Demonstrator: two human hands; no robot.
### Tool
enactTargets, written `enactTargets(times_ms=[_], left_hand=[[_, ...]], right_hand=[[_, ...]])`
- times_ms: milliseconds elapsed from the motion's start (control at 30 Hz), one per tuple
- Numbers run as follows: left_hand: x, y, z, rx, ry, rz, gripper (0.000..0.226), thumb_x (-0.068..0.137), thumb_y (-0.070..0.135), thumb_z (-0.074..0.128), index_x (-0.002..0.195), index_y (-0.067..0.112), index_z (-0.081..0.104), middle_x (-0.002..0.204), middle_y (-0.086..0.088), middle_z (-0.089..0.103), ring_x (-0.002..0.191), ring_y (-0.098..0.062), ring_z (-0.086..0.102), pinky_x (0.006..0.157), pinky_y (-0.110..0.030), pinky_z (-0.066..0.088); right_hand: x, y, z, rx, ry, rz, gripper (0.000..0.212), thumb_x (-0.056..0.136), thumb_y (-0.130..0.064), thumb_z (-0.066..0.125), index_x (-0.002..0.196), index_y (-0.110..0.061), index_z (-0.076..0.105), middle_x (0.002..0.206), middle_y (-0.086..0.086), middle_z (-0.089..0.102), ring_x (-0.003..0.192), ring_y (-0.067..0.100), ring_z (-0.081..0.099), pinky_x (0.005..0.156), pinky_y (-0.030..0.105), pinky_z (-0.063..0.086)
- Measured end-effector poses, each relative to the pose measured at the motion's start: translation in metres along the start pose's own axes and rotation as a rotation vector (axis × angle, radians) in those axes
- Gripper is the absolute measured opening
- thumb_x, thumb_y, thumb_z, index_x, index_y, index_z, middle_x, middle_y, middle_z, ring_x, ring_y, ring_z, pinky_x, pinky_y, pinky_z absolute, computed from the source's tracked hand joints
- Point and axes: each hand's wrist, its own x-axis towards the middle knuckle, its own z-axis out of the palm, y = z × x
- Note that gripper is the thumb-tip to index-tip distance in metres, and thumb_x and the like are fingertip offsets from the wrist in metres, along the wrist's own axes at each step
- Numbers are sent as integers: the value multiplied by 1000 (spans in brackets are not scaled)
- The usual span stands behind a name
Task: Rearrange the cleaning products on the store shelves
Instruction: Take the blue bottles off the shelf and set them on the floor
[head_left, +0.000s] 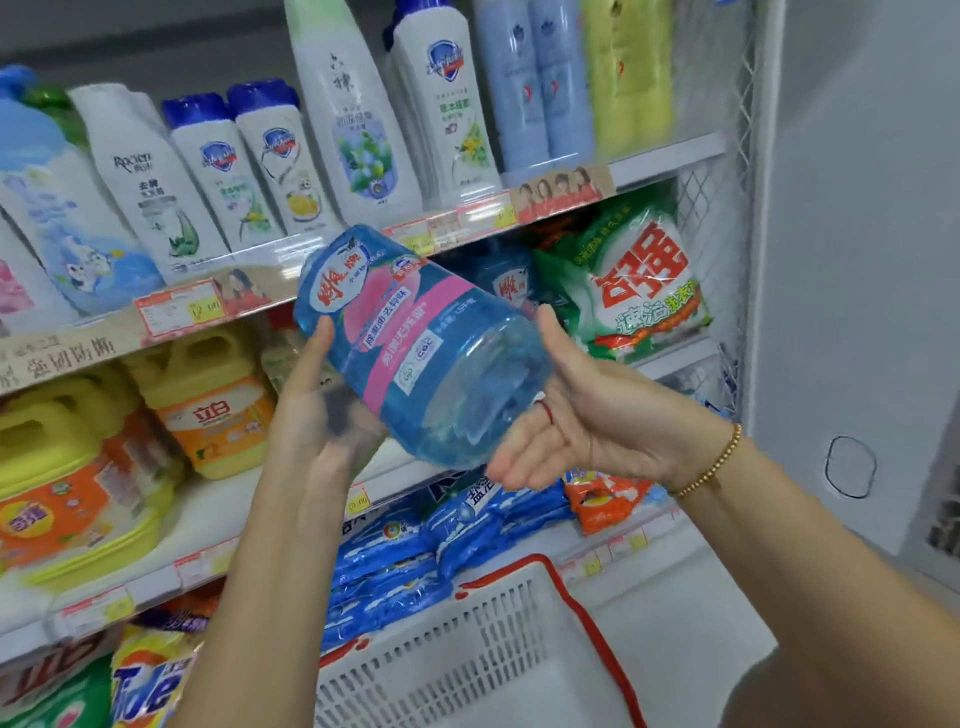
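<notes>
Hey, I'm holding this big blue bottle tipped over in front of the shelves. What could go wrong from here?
1. The blue bottle lies tilted, and the right hand only props its base with straight fingers. It could slip and drop toward the white basket below.
2. Its top end sits close to the price-tag strip. Pushing it in might catch the tags or nudge the green detergent bag.
</notes>
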Motion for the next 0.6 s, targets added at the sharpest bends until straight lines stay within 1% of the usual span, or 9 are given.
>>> enactTargets(times_ms=[133,167,200,233,300,367,433,533,600], left_hand=[[1,-17,14,-12,-13,-32,35,81,40,66,108,17,67,103,-3,73,94,-21,71,79,-44,58],[1,-22,17,-19,-16,-48,36,83,40,65,109,17,66,103,-4,73,93,-21,71,77,-45,58],[1,-27,21,-26,-21,-66,38,83,42,65,112,17,66,105,-4,73,94,-22,71,77,-47,58],[-1,-35,25,-33,-31,-101,40,83,44,65,113,17,67,109,-6,72,96,-24,70,78,-48,57],[-3,-52,33,-41,-62,-161,38,89,45,58,100,13,74,102,-10,73,88,-27,72,69,-48,59],[-6,-74,43,-73,-72,-179,52,96,42,46,72,8,78,83,-12,75,69,-27,73,54,-43,58],[0,-95,45,-125,-74,-217,53,97,41,46,73,7,78,85,-12,75,71,-27,73,58,-42,59],[18,-120,38,-139,-65,-299,44,87,44,59,120,15,67,125,-9,65,114,-27,62,99,-45,48],[30,-142,31,-38,-15,-232,47,80,43,62,120,19,65,129,-7,62,118,-24,60,101,-44,46]], right_hand=[[-23,-13,-14,-308,121,-8,96,68,-75,26,140,-14,39,58,15,65,43,15,61,44,19,50],[-30,-17,-16,-421,185,-43,98,70,-77,24,131,-6,51,55,15,63,41,15,57,44,20,49],[-36,-20,-17,-560,258,-92,96,73,-77,21,105,0,67,50,14,60,38,15,53,47,21,47],[-43,-24,-18,-691,331,-150,93,77,-77,18,70,0,70,44,13,55,37,15,50,51,22,46],[-54,-33,-22,-864,456,-245,89,82,-75,17,35,-6,49,34,9,45,34,14,45,52,14,41],[-62,-39,-29,-958,506,-234,87,81,-75,18,30,-9,43,30,4,41,31,12,44,48,8,37],[-66,-42,-39,-992,475,-136,86,72,-78,19,36,-9,55,34,5,50,35,12,50,53,13,44],[-67,-36,-73,-891,424,11,90,66,-79,25,81,-6,75,68,8,72,63,18,70,69,26,59],[-63,-24,-103,-853,441,66,89,64,-82,30,96,-12,74,85,6,75,79,18,72,80,32,59]])
